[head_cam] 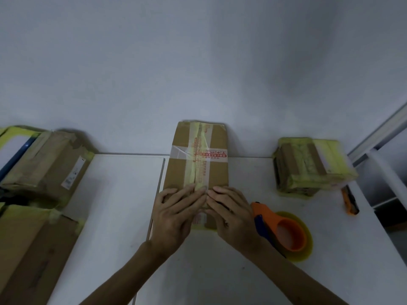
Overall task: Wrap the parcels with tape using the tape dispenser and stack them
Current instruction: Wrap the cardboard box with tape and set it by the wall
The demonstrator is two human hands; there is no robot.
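On the white table (114,205) the cardboard parcel (217,172) lay flat at centre, its far end at the wall. It looked stiff, light and tape-slick, so was best gripped by its long edges. The left hand (176,214) and right hand (233,216) pressed nearly straight fingers on its near end, grasping nothing. The tape dispenser (284,232) lay just right.

A flat brown cardboard parcel (198,170) lay lengthwise in the middle, with yellowish tape down its seam and a clear strip across. The orange tape dispenser (284,230) lay on its side just right of it. A tape-wrapped parcel (308,168) sat farther right, and two larger boxes (44,164) lay at far left.
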